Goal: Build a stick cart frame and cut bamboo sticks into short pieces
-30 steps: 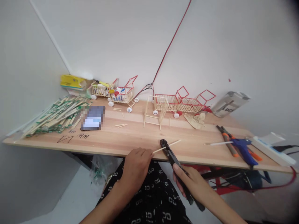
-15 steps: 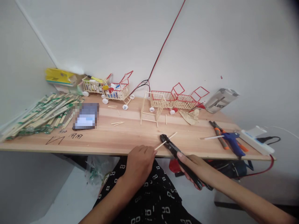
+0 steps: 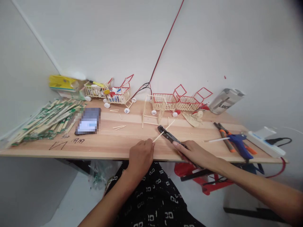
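My left hand (image 3: 141,157) is closed around one end of a thin wooden stick (image 3: 157,138), which points away to the upper right. In my right hand (image 3: 196,154) are black pliers (image 3: 170,136), gripped by the handles, with the jaws at the middle of the stick. Whether the jaws are fully closed on it I cannot tell. Just beyond the pliers a frame of glued sticks (image 3: 151,116) stands on the table. Short cut sticks (image 3: 119,127) lie to its left.
Small stick carts (image 3: 118,98) line the wall on the wooden table (image 3: 106,146). To the left are wrapped chopsticks (image 3: 47,121) and a phone (image 3: 88,121). On the right lie orange-handled pliers (image 3: 224,138), a blue glue gun (image 3: 239,145) and a power strip (image 3: 264,143).
Both hands have moved a little away from me, further over the table, carrying the stick and the pliers along. The pliers still meet the stick near its middle.
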A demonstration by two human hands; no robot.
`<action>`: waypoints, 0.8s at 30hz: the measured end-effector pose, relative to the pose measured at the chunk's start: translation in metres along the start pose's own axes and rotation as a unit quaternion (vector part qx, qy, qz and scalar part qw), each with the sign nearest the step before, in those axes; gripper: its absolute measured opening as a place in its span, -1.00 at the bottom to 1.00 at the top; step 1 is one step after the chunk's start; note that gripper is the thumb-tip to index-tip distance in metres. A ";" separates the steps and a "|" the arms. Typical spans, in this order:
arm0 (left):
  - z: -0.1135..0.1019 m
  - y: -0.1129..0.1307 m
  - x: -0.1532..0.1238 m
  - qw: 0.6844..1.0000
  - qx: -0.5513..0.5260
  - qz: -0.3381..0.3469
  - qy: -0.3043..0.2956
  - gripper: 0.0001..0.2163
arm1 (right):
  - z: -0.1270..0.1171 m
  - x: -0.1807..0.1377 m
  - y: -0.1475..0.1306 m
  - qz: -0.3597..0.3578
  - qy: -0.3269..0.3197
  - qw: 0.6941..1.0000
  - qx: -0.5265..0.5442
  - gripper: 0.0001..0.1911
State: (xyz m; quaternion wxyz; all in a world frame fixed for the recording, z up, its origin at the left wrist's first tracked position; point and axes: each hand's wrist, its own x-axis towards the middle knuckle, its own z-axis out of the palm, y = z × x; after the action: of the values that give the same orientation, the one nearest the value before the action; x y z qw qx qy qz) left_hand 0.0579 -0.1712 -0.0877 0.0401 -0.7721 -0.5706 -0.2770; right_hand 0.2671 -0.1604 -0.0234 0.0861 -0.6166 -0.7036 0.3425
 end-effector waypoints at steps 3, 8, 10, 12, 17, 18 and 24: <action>0.001 0.002 0.000 1.000 0.009 0.002 0.003 -0.80 | -0.001 0.001 0.004 -0.009 0.006 1.000 -0.006 -0.35; 0.001 0.001 0.001 1.000 -0.002 -0.005 -0.012 -0.80 | -0.006 -0.001 0.008 -0.011 -0.014 1.000 -0.015 -0.36; -0.002 -0.001 0.001 0.999 -0.023 -0.019 -0.025 -0.79 | -0.009 -0.005 0.010 -0.017 -0.033 0.999 -0.014 -0.38; -0.006 -0.004 0.001 0.997 -0.059 -0.042 -0.034 -0.79 | -0.013 -0.010 0.016 -0.022 -0.043 0.999 -0.005 -0.40; -0.019 -0.008 0.007 0.962 -0.250 -0.084 -0.065 -0.77 | -0.014 -0.014 0.039 -0.011 0.005 0.993 0.117 -0.40; -0.021 -0.007 0.010 0.949 -0.295 -0.088 -0.072 -0.78 | -0.012 -0.012 0.042 -0.013 0.021 0.984 0.174 -0.41; -0.016 0.019 0.029 0.899 -0.412 -0.104 -0.110 -0.76 | 0.008 0.015 0.033 -0.074 0.125 0.866 0.479 -0.60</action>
State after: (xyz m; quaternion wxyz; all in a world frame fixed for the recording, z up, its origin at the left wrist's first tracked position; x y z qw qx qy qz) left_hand 0.0742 -0.1590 -0.0555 -0.3735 -0.6814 -0.4832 -0.4034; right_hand 0.2863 -0.1492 -0.0537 0.4834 -0.4837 -0.4795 0.5500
